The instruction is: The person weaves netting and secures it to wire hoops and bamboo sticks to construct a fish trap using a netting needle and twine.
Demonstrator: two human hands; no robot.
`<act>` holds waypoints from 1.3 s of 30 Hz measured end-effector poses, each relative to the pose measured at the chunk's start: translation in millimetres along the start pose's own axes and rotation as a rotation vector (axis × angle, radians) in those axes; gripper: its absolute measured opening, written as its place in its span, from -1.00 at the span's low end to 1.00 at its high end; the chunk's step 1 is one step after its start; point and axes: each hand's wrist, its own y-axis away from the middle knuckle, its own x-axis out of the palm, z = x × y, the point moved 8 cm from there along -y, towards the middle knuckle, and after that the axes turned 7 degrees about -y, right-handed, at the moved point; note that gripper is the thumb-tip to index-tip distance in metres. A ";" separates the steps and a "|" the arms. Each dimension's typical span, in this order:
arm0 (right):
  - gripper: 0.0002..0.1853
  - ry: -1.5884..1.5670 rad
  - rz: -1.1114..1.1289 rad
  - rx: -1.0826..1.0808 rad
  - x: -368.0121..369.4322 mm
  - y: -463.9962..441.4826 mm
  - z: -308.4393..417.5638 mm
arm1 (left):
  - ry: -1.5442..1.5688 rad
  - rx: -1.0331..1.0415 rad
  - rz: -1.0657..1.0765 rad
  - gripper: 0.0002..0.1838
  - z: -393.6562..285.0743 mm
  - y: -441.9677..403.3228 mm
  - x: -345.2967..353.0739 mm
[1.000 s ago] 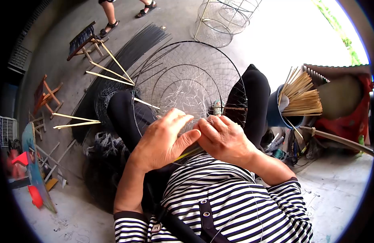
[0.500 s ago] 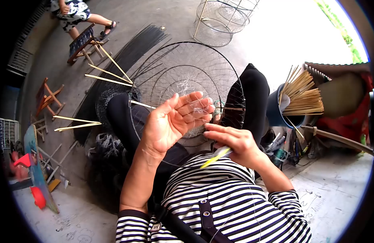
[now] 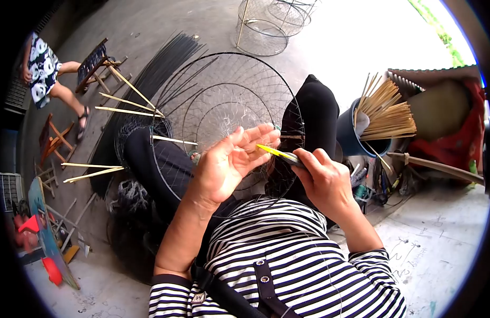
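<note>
A round net cage with dark wire rings [image 3: 231, 53] and fine mesh rests on my lap between my knees. Over its near side, my left hand [image 3: 231, 159] is held palm up, its fingers lightly curved and apart from the thumb. Pale mesh or thread shows near those fingertips; whether they touch it I cannot tell. My right hand [image 3: 324, 175] grips a slim, pointed yellow netting needle [image 3: 271, 150] whose tip lies at the left fingers. The needle's rear end is hidden in the right hand.
A blue bucket [image 3: 364, 146] of bamboo sticks [image 3: 388, 114] stands at right. Black rods [image 3: 162, 69] lie on the floor at left, with pale sticks [image 3: 129, 87] nearby. Another net cage [image 3: 263, 37] stands ahead. A person [image 3: 49, 74] is beside a folding stool [image 3: 94, 63].
My right hand has lifted and turned, bringing the yellow needle's tip up to the left fingers. The left hand stays palm up. The person at far left has stepped nearer.
</note>
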 end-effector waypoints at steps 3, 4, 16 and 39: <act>-0.77 -0.067 -0.002 -0.025 5.7 -7.6 -3.4 | 0.026 -0.037 0.005 -0.38 3.7 -2.6 1.1; -0.78 -0.112 -0.004 -0.042 8.7 -9.1 -3.1 | 0.053 -0.060 0.007 -0.38 6.6 -2.9 -0.7; -0.49 -0.972 0.046 -0.021 35.4 -36.5 -0.4 | -0.164 0.271 -0.249 -0.60 -6.6 3.8 -37.8; -0.31 -0.577 -0.117 -0.377 21.3 -58.7 41.9 | 0.239 0.285 -0.182 -0.68 -7.4 18.7 -20.7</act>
